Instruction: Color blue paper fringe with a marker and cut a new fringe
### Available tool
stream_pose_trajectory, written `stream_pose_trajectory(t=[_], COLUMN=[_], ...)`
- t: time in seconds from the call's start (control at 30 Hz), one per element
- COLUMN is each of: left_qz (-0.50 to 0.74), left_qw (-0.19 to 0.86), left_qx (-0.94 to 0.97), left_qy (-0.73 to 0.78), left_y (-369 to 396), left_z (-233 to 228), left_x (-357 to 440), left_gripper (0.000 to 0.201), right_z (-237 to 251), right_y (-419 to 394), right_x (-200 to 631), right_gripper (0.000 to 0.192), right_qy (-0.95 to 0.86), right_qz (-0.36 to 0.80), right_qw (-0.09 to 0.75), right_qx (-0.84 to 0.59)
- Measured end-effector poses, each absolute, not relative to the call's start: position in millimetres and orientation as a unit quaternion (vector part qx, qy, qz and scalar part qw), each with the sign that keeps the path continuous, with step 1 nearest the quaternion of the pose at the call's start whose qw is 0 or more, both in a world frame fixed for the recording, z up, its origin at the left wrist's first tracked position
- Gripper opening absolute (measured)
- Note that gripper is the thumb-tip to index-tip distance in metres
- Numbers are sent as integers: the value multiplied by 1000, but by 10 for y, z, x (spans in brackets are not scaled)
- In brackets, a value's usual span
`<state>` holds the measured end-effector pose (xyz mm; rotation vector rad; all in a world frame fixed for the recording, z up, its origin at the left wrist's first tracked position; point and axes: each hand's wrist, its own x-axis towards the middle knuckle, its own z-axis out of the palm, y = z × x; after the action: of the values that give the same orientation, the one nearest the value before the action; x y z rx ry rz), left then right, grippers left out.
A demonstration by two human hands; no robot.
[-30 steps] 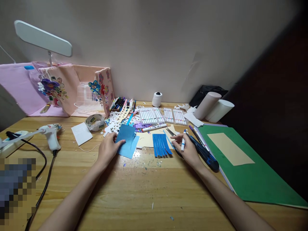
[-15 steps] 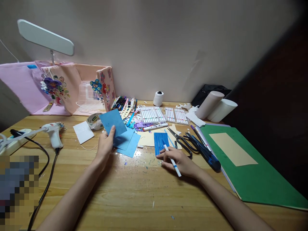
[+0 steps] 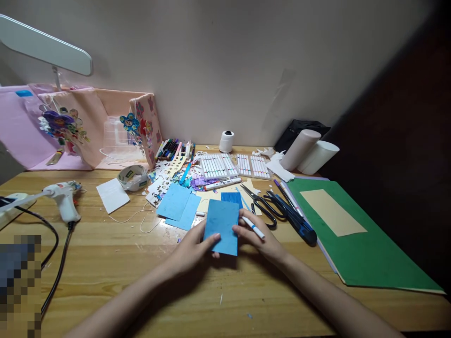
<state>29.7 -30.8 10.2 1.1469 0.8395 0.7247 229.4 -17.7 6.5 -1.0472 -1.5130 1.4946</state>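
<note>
Below frame centre, I see card (image 3: 222, 221), long axis up-frame; left hand (image 3: 192, 248) pinches it, right hand (image 3: 268, 243), holding pen (image 3: 254, 228), at its right edge.

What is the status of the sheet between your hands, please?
Left hand holding blue sheet. Right hand at its right edge, holding marker. Darker blue piece partly hidden behind.

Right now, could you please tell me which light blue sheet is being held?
The sheet in the left hand; the other two sheets lie overlapping on the table.
</note>
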Motion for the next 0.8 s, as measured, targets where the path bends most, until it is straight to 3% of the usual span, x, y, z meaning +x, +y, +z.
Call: stream_pose_trajectory(t=[0.17,0.33,0.5,0.6,0.67,0.8], left_qz=[292,372,380,387,384,306], left_qw=[697,551,313,239,282,468], left_qx=[540,548,652,710,706,681], left_qy=[372,508,576,538,524,472], left_y=[-188,92,159,139,112,17], left_z=[107,166,154,155,170,183], left_x=[140,-156,-298,-274,-223,-91], left_gripper=[43,33,19,19,26,30], right_z=[60,104,123,120,108,59], right_y=[-158,-94,-159,-227,-268,-312], right_x=[2370,2472,2423,2364,2329,2286], right_gripper=[24,20,26,27,29,33], right_qy=[-617,-599,-617,-616,-609,-603], right_qz=[475,462,526,572,597,608], right_qw=[417,448,368,318,296,295], right_qx=[-468,-477,-455,-438,-431,-424])
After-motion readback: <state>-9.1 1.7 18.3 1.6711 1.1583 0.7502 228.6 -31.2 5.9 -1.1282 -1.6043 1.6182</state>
